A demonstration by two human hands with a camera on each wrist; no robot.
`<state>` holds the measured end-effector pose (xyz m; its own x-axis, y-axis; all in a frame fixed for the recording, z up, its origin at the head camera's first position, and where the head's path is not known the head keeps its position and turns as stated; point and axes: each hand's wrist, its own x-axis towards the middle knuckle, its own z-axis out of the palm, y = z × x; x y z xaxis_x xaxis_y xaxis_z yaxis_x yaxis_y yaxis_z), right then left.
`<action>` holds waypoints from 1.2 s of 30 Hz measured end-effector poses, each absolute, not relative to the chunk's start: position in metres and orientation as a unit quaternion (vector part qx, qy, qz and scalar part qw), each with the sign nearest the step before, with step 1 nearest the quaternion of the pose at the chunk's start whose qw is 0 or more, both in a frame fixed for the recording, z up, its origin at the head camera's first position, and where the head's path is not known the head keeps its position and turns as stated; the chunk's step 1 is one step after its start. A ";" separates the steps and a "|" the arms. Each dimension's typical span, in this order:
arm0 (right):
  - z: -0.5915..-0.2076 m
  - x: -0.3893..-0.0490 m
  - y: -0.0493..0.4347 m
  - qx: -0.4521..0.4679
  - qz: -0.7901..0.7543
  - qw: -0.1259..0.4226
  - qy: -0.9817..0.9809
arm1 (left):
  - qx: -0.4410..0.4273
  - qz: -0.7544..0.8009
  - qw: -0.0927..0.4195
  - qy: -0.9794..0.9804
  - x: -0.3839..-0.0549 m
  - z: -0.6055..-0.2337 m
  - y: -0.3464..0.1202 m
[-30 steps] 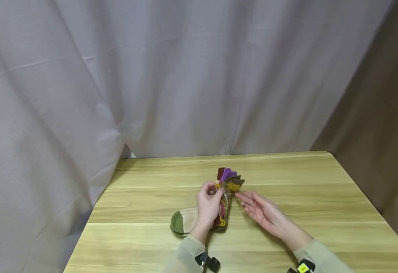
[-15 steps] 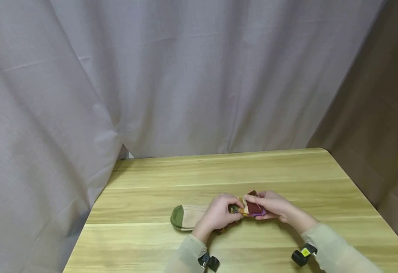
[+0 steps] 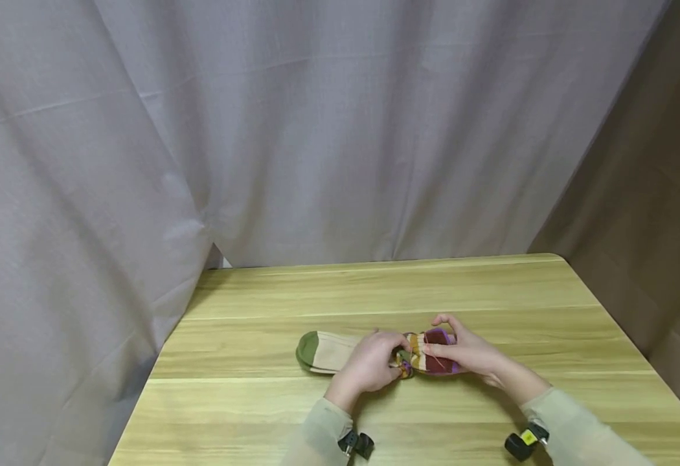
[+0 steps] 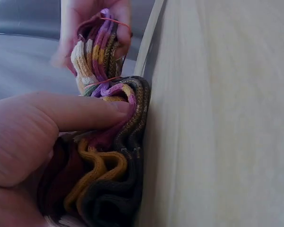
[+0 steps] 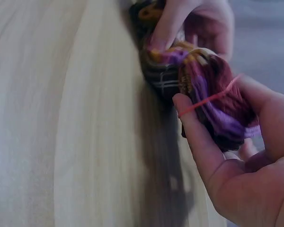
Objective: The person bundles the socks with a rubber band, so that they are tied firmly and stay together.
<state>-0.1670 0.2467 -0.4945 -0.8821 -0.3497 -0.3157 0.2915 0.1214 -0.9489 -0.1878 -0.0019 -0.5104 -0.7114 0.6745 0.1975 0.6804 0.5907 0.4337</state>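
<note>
A stack of several multicoloured knit socks [image 3: 334, 353], with a green toe on a beige foot, lies on the table. My left hand [image 3: 369, 362] grips its folded middle, the thumb pressing on the layers in the left wrist view. Maroon and purple cuffs [image 5: 222, 104] fan out to the right. My right hand [image 3: 471, 353] surrounds these cuffs and stretches a thin reddish rubber band [image 5: 208, 100] between thumb and finger. Part of the band crosses the narrowed section of the socks in the left wrist view. The socks' underside is hidden.
The light wood-grain table [image 3: 247, 401] extends around the hands. Grey curtains [image 3: 317, 142] hang behind and to the left, with a darker brown drape [image 3: 655, 226] at the right. Dark wrist devices [image 3: 356, 444] sit at both sleeves.
The cuff end has swung from pointing away to pointing right and lies lower. My right hand has come over the cuffs with the band, and its index finger has lifted.
</note>
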 end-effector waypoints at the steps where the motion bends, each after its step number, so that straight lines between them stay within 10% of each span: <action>1: -0.493 -0.166 0.247 -0.011 -0.668 0.248 0.702 | -0.377 -0.246 0.007 -0.893 -0.188 -0.511 -0.002; 20: -0.479 -0.137 0.233 0.017 -0.728 0.280 0.626 | -0.361 -0.266 -0.001 -0.894 -0.192 -0.514 -0.004; 36: -0.501 -0.163 0.212 0.054 -0.470 0.051 0.880 | -0.394 -0.274 -0.021 -0.877 -0.194 -0.517 -0.010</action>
<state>-0.1631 0.2122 -0.5015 -0.9889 0.0478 -0.1407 0.1435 0.5528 -0.8209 -0.1938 -0.0104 -0.5175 -0.6884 0.7026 0.1799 0.6801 0.5392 0.4967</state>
